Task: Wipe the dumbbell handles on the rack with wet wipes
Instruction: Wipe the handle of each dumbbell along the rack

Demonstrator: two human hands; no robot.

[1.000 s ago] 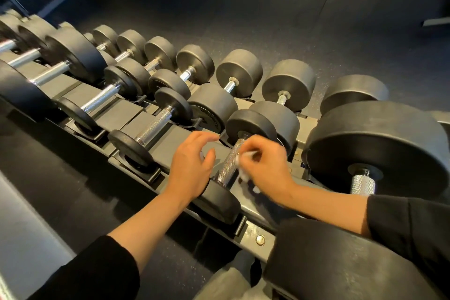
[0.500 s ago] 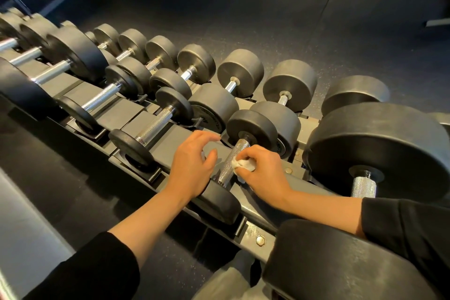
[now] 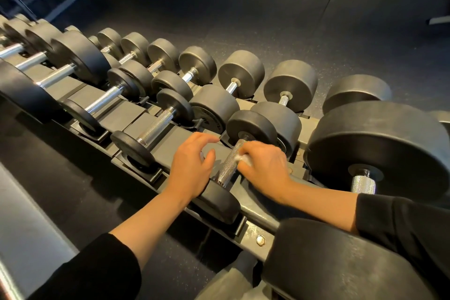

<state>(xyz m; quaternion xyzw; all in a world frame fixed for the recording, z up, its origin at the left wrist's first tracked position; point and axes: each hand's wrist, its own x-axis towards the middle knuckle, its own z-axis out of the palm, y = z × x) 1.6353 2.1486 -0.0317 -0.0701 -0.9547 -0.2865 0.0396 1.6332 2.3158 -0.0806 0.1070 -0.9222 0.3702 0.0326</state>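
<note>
A small dumbbell lies on the grey rack (image 3: pixel 175 143), its knurled steel handle (image 3: pixel 229 163) running between two black heads. My right hand (image 3: pixel 264 168) grips a crumpled white wet wipe (image 3: pixel 243 159) and presses it against the right side of that handle. My left hand (image 3: pixel 192 165) rests on the dumbbell's near head (image 3: pixel 220 203), fingers loosely bent over the rack and thumb pointing at the handle. A trace of white shows under the left palm; I cannot tell what it is.
More dumbbells sit in two rows to the left, such as one with a knurled handle (image 3: pixel 155 126). A big dumbbell (image 3: pixel 377 153) sits close on the right, another large black head (image 3: pixel 341 263) is at the bottom right. Dark rubber floor lies beyond the rack.
My right hand has slid the wipe up along the handle, toward the far head, and dropped lower beside it. My left hand has stayed on the near head.
</note>
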